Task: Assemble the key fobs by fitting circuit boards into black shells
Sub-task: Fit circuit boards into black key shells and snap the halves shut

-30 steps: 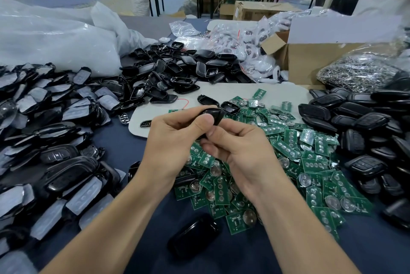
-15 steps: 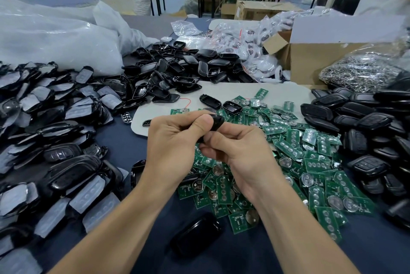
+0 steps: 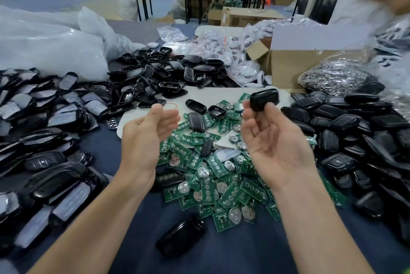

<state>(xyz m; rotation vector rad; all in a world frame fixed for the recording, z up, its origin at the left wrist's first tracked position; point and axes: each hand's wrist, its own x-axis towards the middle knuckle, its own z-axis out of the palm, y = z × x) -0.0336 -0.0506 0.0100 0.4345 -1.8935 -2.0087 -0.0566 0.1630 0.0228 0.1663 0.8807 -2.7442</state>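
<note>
- Fob (image 3: pixel 264 99) being gripped at fingertips of right hand (image 3: pixel 274 140), raised over far right part of board pile (image 3: pixel 210 174).
- Left hand (image 3: pixel 144 138) being held released and empty, fingers loosely curled, over left edge of board pile.
- Step judged: closed fob being passed to fob heap (image 3: pixel 346 123), right of board pile.
- Seam best being checked all round before release.
- Fob best being laid down, not thrown, so halves are not being sprung apart.
- Next shell likely being taken from shells (image 3: pixel 168 74) beyond board pile.
</note>
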